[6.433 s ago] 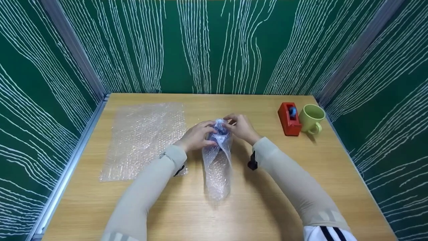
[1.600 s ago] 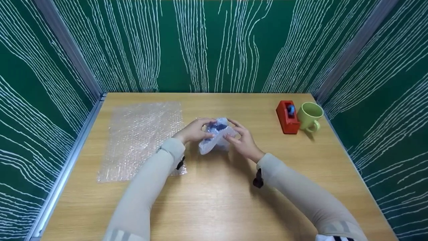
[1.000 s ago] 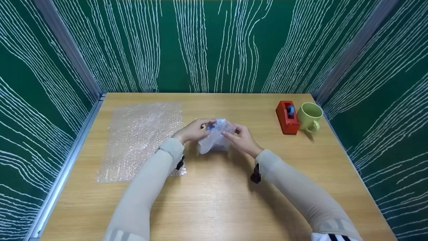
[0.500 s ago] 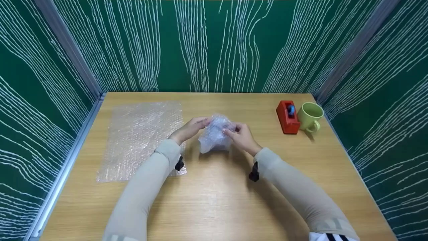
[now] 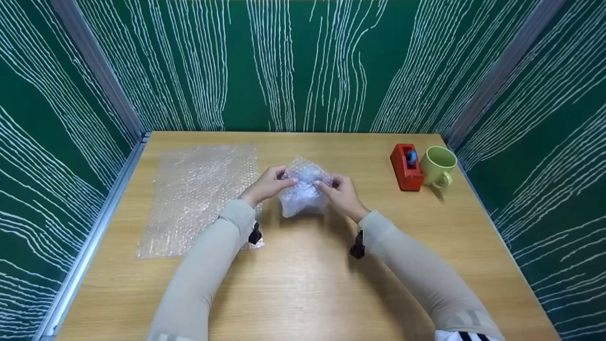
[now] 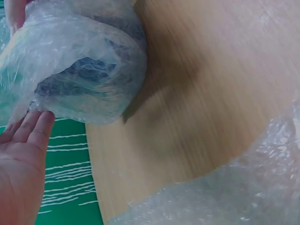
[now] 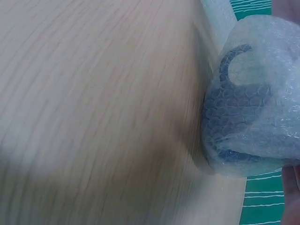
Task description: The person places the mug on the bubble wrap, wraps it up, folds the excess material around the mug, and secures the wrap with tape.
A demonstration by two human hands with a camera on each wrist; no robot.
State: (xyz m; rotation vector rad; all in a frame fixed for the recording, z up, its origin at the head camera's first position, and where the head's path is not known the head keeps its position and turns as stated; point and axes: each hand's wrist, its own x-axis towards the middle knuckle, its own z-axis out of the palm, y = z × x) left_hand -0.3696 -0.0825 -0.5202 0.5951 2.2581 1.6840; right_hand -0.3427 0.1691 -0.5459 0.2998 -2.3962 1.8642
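A dark blue mug (image 7: 234,105) with a curved handle shows through the bubble wrap (image 5: 303,196) around it, at mid-table in the head view. From the left, my left hand (image 5: 267,185) pinches the wrap, its thumb on the top layer; in the left wrist view, fingers (image 6: 35,129) lie against the wrap's edge. My right hand (image 5: 343,196) grips the bundle's right side, thumb on top and fingers partly hidden behind. Loose wrap stands up beyond the thumbs. Through a gap in the layers, the left wrist view shows the dark mug.
A flat sheet of bubble wrap (image 5: 199,199) lies on the left of the wooden table (image 5: 303,284). At the back right stand a red tape dispenser (image 5: 406,173) with a blue roll and a green mug (image 5: 438,166). Green panels with white lines enclose the table.
The long wrap tail in front has been folded up over the mug, covering its dark top. My left hand drew back slightly, then set its thumb on the wrap. The right hand keeps its grip.
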